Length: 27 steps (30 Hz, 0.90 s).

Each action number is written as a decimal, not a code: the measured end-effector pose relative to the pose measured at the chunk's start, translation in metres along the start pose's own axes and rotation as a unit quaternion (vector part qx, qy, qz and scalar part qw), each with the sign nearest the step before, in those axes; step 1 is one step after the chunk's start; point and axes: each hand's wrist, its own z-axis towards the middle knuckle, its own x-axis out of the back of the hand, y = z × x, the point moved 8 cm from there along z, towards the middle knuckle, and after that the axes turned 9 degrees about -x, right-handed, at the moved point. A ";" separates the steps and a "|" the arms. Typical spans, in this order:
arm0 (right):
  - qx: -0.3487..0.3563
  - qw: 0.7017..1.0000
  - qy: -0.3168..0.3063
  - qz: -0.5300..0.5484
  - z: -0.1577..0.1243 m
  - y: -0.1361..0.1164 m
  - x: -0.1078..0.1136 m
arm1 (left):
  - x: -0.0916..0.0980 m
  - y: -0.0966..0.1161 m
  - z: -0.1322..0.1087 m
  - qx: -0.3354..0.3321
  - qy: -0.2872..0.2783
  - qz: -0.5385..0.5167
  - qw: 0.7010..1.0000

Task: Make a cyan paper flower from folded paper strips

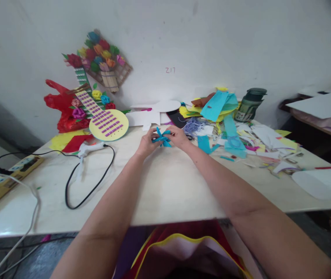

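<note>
Leftmost, well apart from the left hand (147, 142) and nearer the body, a long yellow power strip (11, 182) with pale sockets, set slantwise on the smooth, cream-coloured desk (177, 186). Farther back, beyond and left of that hand, a crumpled, glossy red plastic bag (62, 104), then flat yellow and red sheets (78, 143). Closer in, left of the same hand, a white glue gun (88, 149) of hard plastic, its black cord (66, 190) looped across the bare surface. Up against the wall, beyond the left hand, a bunch of many-coloured paper-like flowers (101, 54) over a brown lattice; below, a guitar-shaped piece (107, 126), round and yellow, striped purple. Just beyond the fingers, stacked flat white card (143, 118).

Between both hands, slightly above the desk, a blue star-like piece (162, 138) with narrow, pointed, slightly creased petals: left side pinched in the fingers of the left hand, right side gripped by the right hand (178, 136).

Near the right hand, beyond it, tangled purple strands (193, 127); farther right, limp blue sheets (216, 105), a translucent dark-green bottle (249, 105), tilted, and a litter of thin, irregular paper scraps (267, 139).
</note>
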 end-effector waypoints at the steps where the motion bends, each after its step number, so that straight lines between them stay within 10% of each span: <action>1: -0.007 1.000 -0.005 0.007 0.000 0.002 0.000 | 0.001 0.003 0.000 -0.008 0.006 0.019 1.000; 27: -0.081 0.996 0.020 0.040 0.002 0.007 0.002 | -0.001 0.000 0.001 -0.029 0.043 0.079 0.996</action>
